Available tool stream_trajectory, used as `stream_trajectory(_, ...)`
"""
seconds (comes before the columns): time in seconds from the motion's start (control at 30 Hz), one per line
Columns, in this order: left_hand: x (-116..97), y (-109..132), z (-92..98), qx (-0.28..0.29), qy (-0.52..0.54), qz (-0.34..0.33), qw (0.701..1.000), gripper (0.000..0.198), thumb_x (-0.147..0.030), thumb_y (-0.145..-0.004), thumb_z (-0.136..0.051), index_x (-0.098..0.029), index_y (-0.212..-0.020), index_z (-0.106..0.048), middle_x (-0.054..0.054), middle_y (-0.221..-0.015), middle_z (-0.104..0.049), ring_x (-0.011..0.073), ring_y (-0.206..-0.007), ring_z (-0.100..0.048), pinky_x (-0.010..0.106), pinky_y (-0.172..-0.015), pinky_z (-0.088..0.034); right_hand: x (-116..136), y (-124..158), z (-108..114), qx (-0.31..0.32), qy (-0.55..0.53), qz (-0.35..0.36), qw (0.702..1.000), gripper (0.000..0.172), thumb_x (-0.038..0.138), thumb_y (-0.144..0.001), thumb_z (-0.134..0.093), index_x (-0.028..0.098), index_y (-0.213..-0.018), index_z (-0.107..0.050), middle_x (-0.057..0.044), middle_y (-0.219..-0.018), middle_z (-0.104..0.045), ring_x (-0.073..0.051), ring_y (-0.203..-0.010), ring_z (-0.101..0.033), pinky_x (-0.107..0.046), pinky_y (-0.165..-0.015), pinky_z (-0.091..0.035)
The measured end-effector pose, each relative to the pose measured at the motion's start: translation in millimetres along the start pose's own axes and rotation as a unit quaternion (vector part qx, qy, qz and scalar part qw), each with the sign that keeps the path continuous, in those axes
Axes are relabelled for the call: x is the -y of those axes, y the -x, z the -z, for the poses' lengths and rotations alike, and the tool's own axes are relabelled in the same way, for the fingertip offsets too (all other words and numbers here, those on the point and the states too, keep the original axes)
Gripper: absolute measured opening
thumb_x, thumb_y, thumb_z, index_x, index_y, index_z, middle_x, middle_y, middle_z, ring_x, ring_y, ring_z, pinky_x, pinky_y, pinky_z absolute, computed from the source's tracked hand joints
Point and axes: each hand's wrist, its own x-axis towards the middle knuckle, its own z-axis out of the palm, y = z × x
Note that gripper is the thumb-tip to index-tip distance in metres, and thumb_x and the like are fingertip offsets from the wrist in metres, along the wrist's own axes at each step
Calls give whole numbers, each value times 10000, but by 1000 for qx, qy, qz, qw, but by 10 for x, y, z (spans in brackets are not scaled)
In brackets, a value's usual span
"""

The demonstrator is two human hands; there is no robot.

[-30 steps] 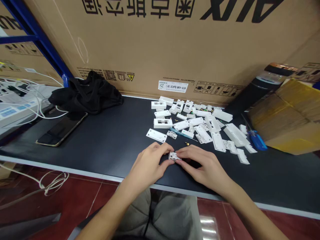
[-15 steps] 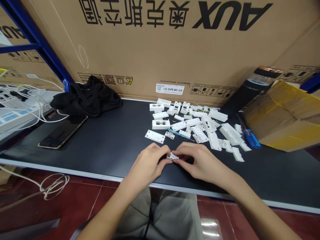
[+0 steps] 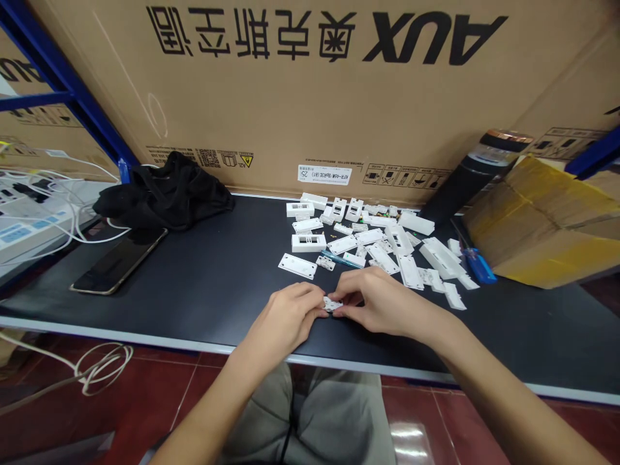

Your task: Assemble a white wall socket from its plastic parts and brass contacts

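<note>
The left hand (image 3: 285, 318) and right hand (image 3: 380, 300) are together near the counter's (image 3: 194, 278) front edge, pinching a small white plastic part (image 3: 332, 305) between them. Loose white plastic casings (image 3: 368, 242) lie scattered just beyond, toward the back right, with a blue-handled screwdriver (image 3: 479, 265) at their right end. A phone (image 3: 119, 270) and black cloth (image 3: 162, 194) lie toward the back left.
</note>
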Motion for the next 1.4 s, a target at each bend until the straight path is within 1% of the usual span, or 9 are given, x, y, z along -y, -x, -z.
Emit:
stream_trajectory(0.3,36,-17,81,21,-33,-51,998,96,-202,-1015,-607,-190,-967,-690,35,-1093,-753,191,-987,-708,298,-893,-564,-70,-7,-3,4,-40,-13,999,110,230,-845,-777,157,-923,-804,-49,-828,-765,-179,-738,-718,-273,-698,-566)
stream_trajectory(0.4,39,-13,102,23,-42,-68,997,113,-202,-1021,-594,-182,-971,-693,41,-1093,-756,189,-972,-705,302,-874,-572,-130,-1,-27,8,-82,-31,996,174,291,-824,-805,152,-928,-794,-52,-833,-776,-184,-743,-739,-268,-703,-581)
stream_trajectory(0.5,41,-4,114,22,-44,-76,996,118,-197,-1024,-588,-183,-975,-695,39,-1089,-757,182,-955,-696,299,-863,-571,-178,21,-50,2,-105,-27,994,219,366,-848,-788,163,-931,-787,-56,-869,-770,-183,-766,-740,-268,-717,-577)
stream_trajectory(0.7,43,8,113,37,-38,-66,996,123,-197,-1035,-571,-191,-1010,-691,30,-1109,-751,175,-988,-675,293,-895,-556,-136,68,-22,-5,-41,11,999,194,333,-963,-662,196,-999,-794,-60,-935,-725,-166,-797,-680,-286,-729,-518)
stream_trajectory(0.83,46,9,110,45,-55,-62,996,132,-218,-1043,-563,-191,-1006,-686,25,-1081,-751,173,-933,-649,303,-869,-547,-102,81,2,7,-11,25,1000,192,310,-992,-621,206,-996,-783,-53,-942,-701,-165,-817,-656,-298,-771,-494)
stream_trajectory(0.97,54,-3,109,41,-60,-64,995,137,-219,-1044,-561,-189,-982,-678,24,-1058,-754,170,-884,-627,299,-831,-534,-88,93,-6,6,9,28,1000,182,277,-997,-602,194,-955,-759,-43,-928,-671,-152,-805,-633,-284,-754,-473)
stream_trajectory(1.13,53,-21,117,47,-59,-59,995,167,-230,-1056,-540,-182,-988,-685,28,-1089,-753,171,-892,-626,303,-839,-538,-49,54,6,25,34,24,999,195,252,-995,-592,187,-895,-747,-36,-886,-649,-148,-774,-610,-283,-721,-448)
stream_trajectory(1.3,4,-21,149,60,-88,-63,992,231,-235,-1072,-499,-177,-972,-700,46,-1083,-752,178,-877,-630,316,-814,-550,-36,-1,21,34,44,32,998,148,218,-958,-646,178,-842,-729,-34,-833,-653,-153,-761,-616,-278,-691,-431)
stream_trajectory(1.4,-16,-29,162,65,-114,-71,989,225,-212,-1068,-494,-185,-997,-706,47,-1108,-751,192,-877,-632,326,-777,-549,-23,-8,4,27,69,30,997,160,167,-934,-641,174,-788,-707,-36,-811,-649,-151,-736,-609,-276,-662,-417)
